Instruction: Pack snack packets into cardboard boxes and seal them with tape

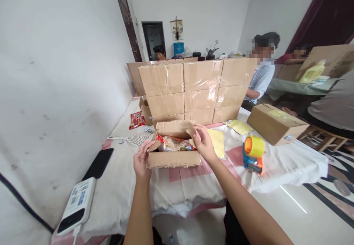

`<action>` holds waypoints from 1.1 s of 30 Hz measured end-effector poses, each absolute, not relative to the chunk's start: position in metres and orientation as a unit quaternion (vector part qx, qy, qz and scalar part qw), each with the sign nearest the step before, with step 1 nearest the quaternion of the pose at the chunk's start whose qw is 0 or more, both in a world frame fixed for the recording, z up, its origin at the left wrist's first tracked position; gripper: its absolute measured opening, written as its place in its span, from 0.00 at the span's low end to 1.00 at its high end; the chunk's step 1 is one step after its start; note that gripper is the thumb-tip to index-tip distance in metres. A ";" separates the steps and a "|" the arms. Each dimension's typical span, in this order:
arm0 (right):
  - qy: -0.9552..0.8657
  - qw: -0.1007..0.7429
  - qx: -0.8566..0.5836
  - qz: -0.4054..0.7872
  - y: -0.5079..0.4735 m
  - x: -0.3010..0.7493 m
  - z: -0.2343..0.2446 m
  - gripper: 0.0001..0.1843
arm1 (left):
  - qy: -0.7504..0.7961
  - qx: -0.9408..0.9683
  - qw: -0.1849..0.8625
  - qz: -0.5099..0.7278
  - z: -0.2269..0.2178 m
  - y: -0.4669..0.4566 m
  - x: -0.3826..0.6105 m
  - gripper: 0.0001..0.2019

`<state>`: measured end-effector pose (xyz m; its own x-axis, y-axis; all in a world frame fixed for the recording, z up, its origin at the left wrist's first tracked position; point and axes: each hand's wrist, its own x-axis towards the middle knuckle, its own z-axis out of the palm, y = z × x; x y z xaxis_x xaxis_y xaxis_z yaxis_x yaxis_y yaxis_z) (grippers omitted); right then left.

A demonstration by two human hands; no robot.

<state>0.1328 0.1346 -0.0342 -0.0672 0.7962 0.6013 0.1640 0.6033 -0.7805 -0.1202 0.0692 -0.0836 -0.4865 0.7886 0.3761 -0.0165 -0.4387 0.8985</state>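
An open cardboard box [174, 160] stands on the cloth-covered table in front of me, its long flaps folded outward. Inside lie red and clear plastic snack packets [173, 144]. My left hand [142, 160] grips the short flap on the left, thumb low and fingers along its outer edge. On the other side my right hand [205, 142] pinches the right flap between thumb and fingers. Just behind the box on the left lie a white perforated fly swatter [139, 139] and a red snack packet [137, 120].
Taped cartons [199, 90] form a wall behind the box. To the right are a tape dispenser [253, 154], yellow sheets [218, 143] and a closed carton [276, 123]. A black phone [98, 164] and white power bank [79, 204] lie left. Several people [265, 75] sit beyond.
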 end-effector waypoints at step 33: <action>-0.743 0.432 -0.307 0.408 0.127 0.164 -0.009 0.24 | 0.627 0.526 -0.025 0.574 -0.041 0.072 -0.071 0.26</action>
